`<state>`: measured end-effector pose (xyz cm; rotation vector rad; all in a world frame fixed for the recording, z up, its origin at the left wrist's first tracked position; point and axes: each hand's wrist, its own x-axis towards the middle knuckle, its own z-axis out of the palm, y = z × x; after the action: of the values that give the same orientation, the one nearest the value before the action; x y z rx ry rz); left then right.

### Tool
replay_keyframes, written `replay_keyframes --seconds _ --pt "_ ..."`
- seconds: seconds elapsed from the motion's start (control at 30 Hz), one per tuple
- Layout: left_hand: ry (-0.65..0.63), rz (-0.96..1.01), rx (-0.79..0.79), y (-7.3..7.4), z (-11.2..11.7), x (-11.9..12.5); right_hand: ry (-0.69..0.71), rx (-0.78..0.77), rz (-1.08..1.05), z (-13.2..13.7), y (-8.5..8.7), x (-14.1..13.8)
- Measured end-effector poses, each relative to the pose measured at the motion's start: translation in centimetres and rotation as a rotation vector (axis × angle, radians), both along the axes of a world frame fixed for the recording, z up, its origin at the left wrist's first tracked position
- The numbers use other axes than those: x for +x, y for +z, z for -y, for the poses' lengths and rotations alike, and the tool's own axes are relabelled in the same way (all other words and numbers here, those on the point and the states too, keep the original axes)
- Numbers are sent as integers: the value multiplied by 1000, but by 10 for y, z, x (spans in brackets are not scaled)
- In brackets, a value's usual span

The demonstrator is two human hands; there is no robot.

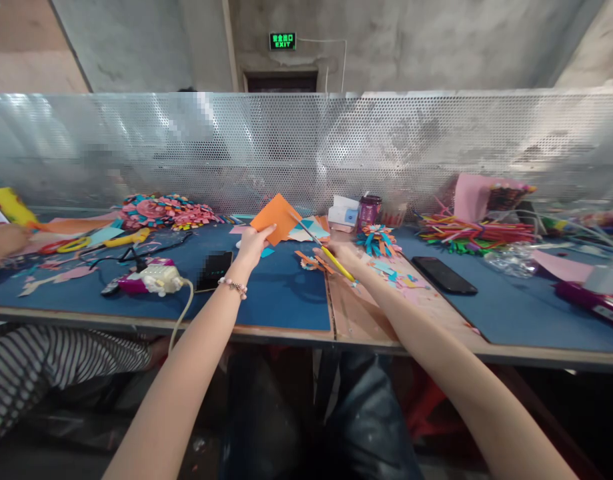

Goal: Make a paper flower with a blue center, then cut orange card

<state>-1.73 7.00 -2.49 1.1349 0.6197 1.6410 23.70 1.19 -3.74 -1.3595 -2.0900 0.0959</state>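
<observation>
My left hand [253, 243] pinches the lower edge of an orange sheet of paper [277, 217] and holds it up above the blue mat [281, 293]. My right hand [342, 255] is closed round yellow-handled scissors [322, 247], whose blades point up and left to the right edge of the orange sheet. Small orange paper strips [311, 260] lie on the mat just below the scissors.
A glue gun [153, 278] with its cord and a black phone [213, 271] lie to the left; another phone [443, 275] to the right. Paper flowers [166, 211], coloured strips [471, 232], a purple cup [369, 211] and scraps line the perforated metal screen [306, 147]. Another person's hand [6, 240] rests far left.
</observation>
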Motion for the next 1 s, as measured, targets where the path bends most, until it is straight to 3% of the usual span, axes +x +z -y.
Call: replay_keyframes --seconds 0.27,1.0 --pt "-17 9 -2 1 2 -1 -26 -23 -35 -5 -3 -1" --pt "-20 -1 22 -1 3 4 -19 -84 -12 31 22 -9"
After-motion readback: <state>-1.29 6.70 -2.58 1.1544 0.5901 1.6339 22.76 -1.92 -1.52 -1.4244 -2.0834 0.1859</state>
